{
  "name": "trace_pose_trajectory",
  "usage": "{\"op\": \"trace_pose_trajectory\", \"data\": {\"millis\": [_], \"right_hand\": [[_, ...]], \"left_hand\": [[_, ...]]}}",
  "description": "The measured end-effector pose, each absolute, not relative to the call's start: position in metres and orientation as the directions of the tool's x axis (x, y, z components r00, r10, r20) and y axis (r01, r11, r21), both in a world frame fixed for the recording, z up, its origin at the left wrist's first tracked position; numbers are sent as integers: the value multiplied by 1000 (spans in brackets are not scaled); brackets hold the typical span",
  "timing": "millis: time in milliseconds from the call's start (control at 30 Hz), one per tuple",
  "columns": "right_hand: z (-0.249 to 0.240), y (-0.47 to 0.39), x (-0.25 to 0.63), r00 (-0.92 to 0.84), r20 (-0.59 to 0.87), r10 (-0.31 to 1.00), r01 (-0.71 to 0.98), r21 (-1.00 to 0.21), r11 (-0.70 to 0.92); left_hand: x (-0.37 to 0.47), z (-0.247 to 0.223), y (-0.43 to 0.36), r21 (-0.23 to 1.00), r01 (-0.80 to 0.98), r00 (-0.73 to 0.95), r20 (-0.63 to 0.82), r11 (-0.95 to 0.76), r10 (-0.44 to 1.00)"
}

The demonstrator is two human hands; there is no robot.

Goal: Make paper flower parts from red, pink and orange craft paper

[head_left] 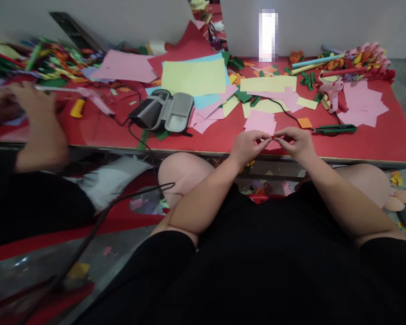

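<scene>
Close to the front edge of the red table (203,141), my left hand (248,146) and my right hand (297,142) meet fingertip to fingertip. Both are closed in a pinch over something tiny and reddish, mostly hidden by the fingers, whose kind I cannot make out. Just behind them lie pink paper squares (260,121). A green utility knife (336,129) rests to the right of my right hand, near an orange paper square (304,123). A pink hot glue gun (332,92) stands beyond the knife, its cable running over the table.
To the left, a co-worker's hands (34,97) are blurred beside a second glue gun (96,100) and a yellow-handled tool (77,108). An open grey case (176,113), yellow paper sheets (193,76), and paper flowers (368,58) cover parts of the table. A dark cable (98,225) hangs at left.
</scene>
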State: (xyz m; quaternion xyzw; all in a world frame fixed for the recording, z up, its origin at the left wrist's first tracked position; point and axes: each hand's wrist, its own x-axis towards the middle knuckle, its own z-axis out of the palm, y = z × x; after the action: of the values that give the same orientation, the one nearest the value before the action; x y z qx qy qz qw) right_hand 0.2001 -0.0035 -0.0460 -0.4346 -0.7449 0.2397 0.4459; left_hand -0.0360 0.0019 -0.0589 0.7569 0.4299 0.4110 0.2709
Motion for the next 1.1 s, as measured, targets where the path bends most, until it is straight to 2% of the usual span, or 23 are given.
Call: {"op": "trace_pose_trajectory", "data": {"millis": [267,900,1100], "right_hand": [[-43,-5,201,-256,373,892,480,-752,452],[-40,-7,199,-212,239,948,480,-819,314],[-35,-6,200,-177,174,969,395,-889,232]], "left_hand": [[-36,-54,0,896,312,275,233,-316,933],[-38,-46,1,936,292,324,95,-195,941],[-42,-40,1,952,258,317,76,-163,946]]}}
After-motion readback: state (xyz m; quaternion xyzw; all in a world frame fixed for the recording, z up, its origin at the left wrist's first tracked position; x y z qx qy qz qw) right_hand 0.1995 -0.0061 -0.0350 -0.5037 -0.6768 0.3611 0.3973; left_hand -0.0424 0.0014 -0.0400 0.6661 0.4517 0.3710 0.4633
